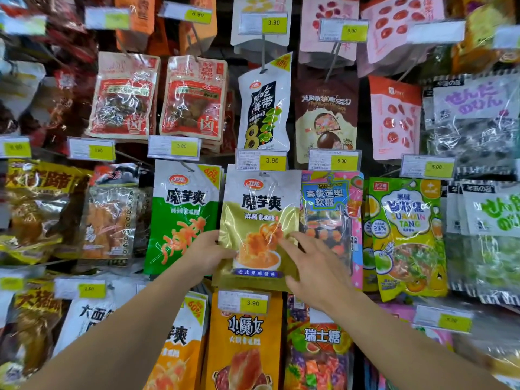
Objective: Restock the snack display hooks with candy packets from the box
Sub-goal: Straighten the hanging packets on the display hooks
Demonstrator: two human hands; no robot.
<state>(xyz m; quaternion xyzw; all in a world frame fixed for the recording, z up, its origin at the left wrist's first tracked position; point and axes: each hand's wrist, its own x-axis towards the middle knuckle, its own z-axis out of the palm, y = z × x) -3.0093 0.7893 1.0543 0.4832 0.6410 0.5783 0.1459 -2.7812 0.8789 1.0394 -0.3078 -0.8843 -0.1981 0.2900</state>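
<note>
A gold and white snack packet (260,209) hangs in the middle of the display, its top just under a yellow 3.90 price tag (263,160). My left hand (208,256) grips the packet's lower left edge, thumb on its front. My right hand (315,266) has its fingers spread and straight, the fingertips touching the packet's lower right front. The hook that carries the packet is hidden behind the tag. No box is in view.
Hanging packets crowd the wall: a green and white packet (183,218) at left, a blue and pink candy packet (330,218) at right, an orange packet (244,347) below, a white seaweed packet (264,105) above. Price tags jut out on each hook row.
</note>
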